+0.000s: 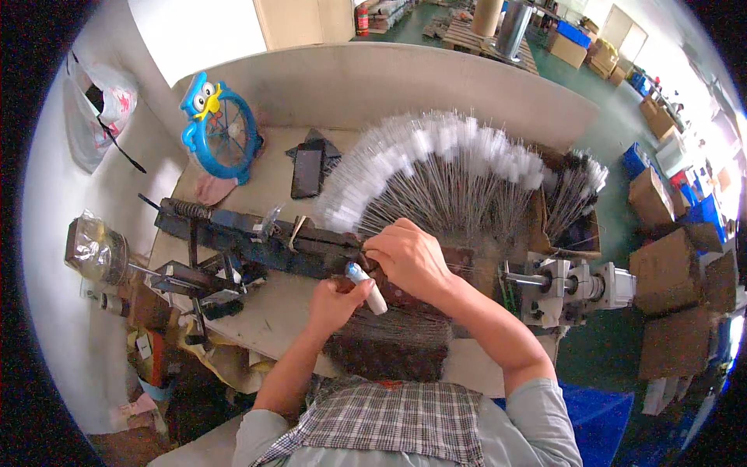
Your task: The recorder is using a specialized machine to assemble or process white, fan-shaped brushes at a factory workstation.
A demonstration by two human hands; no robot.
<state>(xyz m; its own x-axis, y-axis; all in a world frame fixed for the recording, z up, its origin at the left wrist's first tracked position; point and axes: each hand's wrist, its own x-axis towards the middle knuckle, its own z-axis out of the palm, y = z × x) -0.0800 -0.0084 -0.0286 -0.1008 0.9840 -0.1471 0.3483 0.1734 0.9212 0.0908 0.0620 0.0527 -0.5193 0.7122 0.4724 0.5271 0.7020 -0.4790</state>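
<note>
My left hand [334, 302] grips a small white brush [367, 288] with a blue tip, tilted up and to the left. My right hand [408, 257] is closed just above it, fingers pinching at the right end of a long dark metal machine [249, 237] that lies across the workbench. Whether the right fingers hold a wire is hidden. Behind my hands a big fan of white-tipped wire brushes [443, 167] spreads out. A pile of bare thin wires [397, 331] lies on the bench edge right in front of me.
A blue owl-shaped fan [220, 124] and a black phone [307, 173] sit at the back of the bench. A box of dark-tipped brushes [572, 194] stands right. A grey motor unit [576, 288] is fixed right. Cardboard boxes [669, 272] stand on the green floor.
</note>
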